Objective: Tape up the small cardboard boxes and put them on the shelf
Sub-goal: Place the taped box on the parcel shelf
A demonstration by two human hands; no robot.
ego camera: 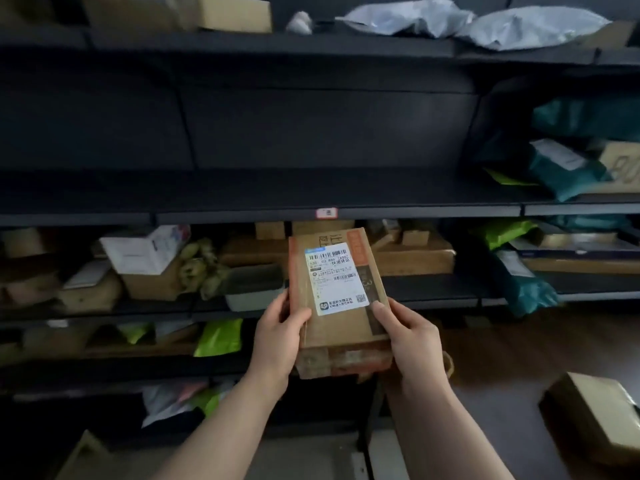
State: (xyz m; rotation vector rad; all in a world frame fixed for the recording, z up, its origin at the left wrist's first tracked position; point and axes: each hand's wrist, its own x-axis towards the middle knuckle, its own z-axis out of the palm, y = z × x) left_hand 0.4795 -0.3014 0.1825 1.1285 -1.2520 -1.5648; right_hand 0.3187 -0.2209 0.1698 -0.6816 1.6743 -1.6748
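I hold a small brown cardboard box (337, 299) with a white shipping label on its top face, out in front of a dark shelf unit. My left hand (277, 337) grips its left side, thumb on top. On the other side, my right hand (408, 337) grips the box, thumb lying on the top face. The box is in the air, level with the shelf board (433, 299) that carries other parcels. Above it runs a wide dark shelf board (242, 213) with a small red and white tag on its front edge.
Brown boxes (412, 258), a white box (145, 251) and green bags (218, 337) crowd the lower shelves. Teal and green mailers (561, 174) lie at the right. Grey bags (485, 26) sit on the top board. Another cardboard box (595, 420) lies at the lower right.
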